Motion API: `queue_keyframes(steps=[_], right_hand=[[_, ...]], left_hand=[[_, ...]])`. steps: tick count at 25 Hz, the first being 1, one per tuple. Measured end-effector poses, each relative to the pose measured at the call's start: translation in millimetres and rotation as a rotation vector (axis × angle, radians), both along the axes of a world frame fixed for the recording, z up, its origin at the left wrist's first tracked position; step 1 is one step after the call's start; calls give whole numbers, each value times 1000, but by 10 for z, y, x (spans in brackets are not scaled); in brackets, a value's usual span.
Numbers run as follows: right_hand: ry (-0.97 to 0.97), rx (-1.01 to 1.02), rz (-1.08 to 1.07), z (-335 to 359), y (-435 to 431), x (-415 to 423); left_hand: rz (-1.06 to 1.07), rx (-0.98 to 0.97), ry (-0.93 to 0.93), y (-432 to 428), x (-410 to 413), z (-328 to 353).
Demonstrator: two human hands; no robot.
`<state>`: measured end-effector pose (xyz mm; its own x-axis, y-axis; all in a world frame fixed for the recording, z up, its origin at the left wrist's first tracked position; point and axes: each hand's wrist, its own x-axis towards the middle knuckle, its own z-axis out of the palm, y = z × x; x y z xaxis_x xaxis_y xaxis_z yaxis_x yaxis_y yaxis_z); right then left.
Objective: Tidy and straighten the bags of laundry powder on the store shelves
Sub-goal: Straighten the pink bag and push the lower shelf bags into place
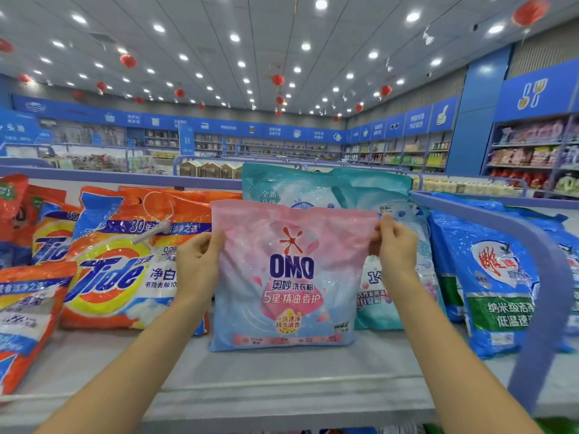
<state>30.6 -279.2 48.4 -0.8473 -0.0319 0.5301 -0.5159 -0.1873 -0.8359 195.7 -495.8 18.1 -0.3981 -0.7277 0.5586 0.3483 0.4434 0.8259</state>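
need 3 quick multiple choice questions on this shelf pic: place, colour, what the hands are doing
1. What lies just left of the pink OMO bag? A blue bags B orange Tide bag C bottles
2. What colour are the rear bags? A black B yellow C teal
3. What do the left hand and right hand do? A each grips the OMO bag near its top B hang free C press it flat
1 B: the Tide bag borders its left side. 2 C: they show teal above it. 3 A: fingers curl on both upper edges.
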Motion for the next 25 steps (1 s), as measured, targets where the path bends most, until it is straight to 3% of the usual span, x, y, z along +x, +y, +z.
queue_keyframes(steps=[3, 7, 9, 12, 18, 21, 25], right_hand=[[-9, -38, 53, 383, 277, -69], [12, 244, 377, 165, 288, 44], [125, 323, 341, -18, 120, 137], [208, 236, 154, -48, -86, 127], [-97, 133, 257, -15, -179, 32], [-154, 365, 452, -100, 23, 24], [-205, 776, 484, -382, 234, 85]], left_hand=[[32, 145, 32, -19, -49, 24], [39, 197, 27, 3, -111, 29], [42, 202, 41, 28, -129, 38], [46, 205, 31, -42, -142, -1], [-68, 262, -62, -172, -137, -50], [-324, 314, -159, -204, 41, -85], [-510, 73, -437, -225, 203, -163]])
